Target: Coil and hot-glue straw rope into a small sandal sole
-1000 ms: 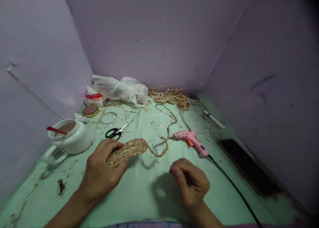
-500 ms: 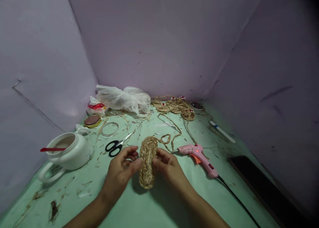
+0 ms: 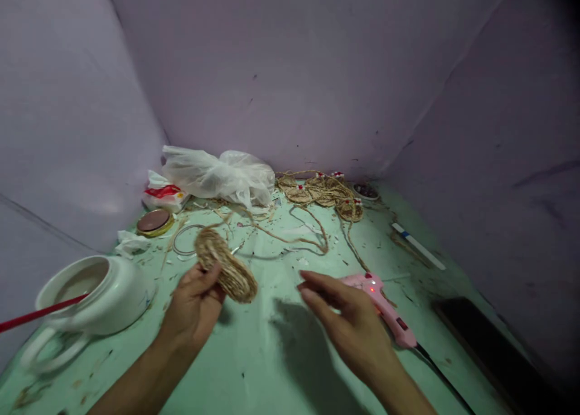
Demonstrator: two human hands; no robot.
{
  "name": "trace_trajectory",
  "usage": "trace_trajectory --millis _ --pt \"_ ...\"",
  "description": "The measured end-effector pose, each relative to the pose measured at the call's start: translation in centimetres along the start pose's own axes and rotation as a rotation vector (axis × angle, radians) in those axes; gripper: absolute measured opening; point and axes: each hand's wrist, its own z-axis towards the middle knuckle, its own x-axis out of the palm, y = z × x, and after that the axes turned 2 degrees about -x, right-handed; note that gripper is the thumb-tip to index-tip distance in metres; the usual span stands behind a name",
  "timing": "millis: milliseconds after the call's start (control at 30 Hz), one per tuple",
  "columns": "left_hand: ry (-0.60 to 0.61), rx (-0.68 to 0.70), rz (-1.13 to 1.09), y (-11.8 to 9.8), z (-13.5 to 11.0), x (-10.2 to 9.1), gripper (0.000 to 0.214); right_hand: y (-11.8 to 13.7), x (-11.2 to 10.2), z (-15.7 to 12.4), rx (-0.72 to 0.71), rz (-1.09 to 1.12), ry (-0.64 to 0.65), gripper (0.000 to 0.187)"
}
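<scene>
A flat, oblong coil of braided straw rope is tilted in my left hand, gripped at its side between thumb and fingers. From its upper end a loose tail of the braided rope runs across the table toward the back. My right hand is empty, its thumb and fingers apart, just in front of a pink glue gun with a lit red light. The hand hides the gun's nozzle. Of the scissors, only a bit of blade shows behind the straw coil.
At left stands a white mug with a red stick in it. Along the back lie a plastic bag, a round tin and several straw pieces with red beads. A white-blue stick and dark slab are at right.
My right hand has let go of the straw coil and moved right, near the glue gun. My left hand has carried the coil left and tilted it. The view has shifted slightly.
</scene>
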Motion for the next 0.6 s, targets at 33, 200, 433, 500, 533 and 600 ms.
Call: trace_trajectory --millis 33,200,433,500,533,600 --pt "-0.013 0.011 0.0 -0.1 0.2 -0.2 0.037 -0.2 -1.8 -0.6 -0.053 -0.162 -0.162 0.039" --pt "0.064 -0.251 0.085 2.2 -0.7 -0.9 0.04 -2.2 -10.4 -3.4 0.177 -0.895 -0.342 0.056" --pt "0.217 -0.371 0.045 3.2 -1.0 -0.9 0.036 -5.8 -10.9 -3.5 0.325 -0.807 -0.093 0.049" --pt "0.251 -0.377 0.051 2.8 -0.8 -0.9 0.037 -6.3 -10.7 -3.7 0.398 -0.55 -0.108 0.046" --pt "0.268 -0.377 0.052 2.7 -0.7 -0.9 0.038 -6.4 -10.7 -3.9 0.436 -0.424 -0.102 0.046" --pt "0.297 -0.376 0.061 2.6 -0.6 -1.0 0.039 -6.1 -10.6 -4.4 0.432 -0.215 -0.132 0.049"
